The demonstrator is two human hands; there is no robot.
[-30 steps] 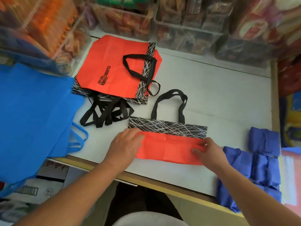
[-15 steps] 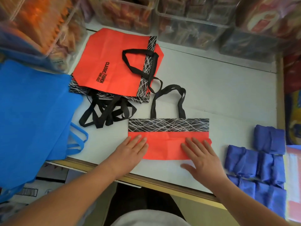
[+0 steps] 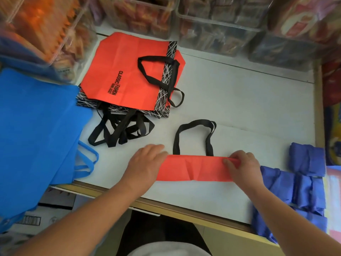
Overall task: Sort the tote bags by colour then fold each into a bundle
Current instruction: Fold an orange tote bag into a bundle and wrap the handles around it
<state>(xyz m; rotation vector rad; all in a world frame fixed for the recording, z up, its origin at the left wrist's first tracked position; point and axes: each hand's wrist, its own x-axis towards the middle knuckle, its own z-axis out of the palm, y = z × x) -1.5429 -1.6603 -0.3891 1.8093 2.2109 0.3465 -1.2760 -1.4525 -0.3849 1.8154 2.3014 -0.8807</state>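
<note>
A red tote bag [image 3: 193, 168] lies folded into a narrow strip near the table's front edge, its black handles [image 3: 193, 134] sticking out behind it. My left hand [image 3: 145, 163] lies over the strip's left end with its fingers bent down on the fabric. My right hand [image 3: 243, 165] pinches the strip's right end at the upper edge. A stack of flat red tote bags [image 3: 125, 71] with black patterned trim lies at the back left. Folded dark blue bundles [image 3: 299, 182] sit at the right. Bright blue tote bags [image 3: 36, 135] hang over the left edge.
Clear plastic bins [image 3: 212, 30] full of packaged goods line the back and left of the white table [image 3: 249, 100]. Loose black handles [image 3: 120, 130] spill out in front of the red stack. A wooden rim [image 3: 184, 211] runs along the table's front.
The red bag has been folded over once more, so its patterned black band is now hidden. Both hands moved from lying flat on the bag to its two ends.
</note>
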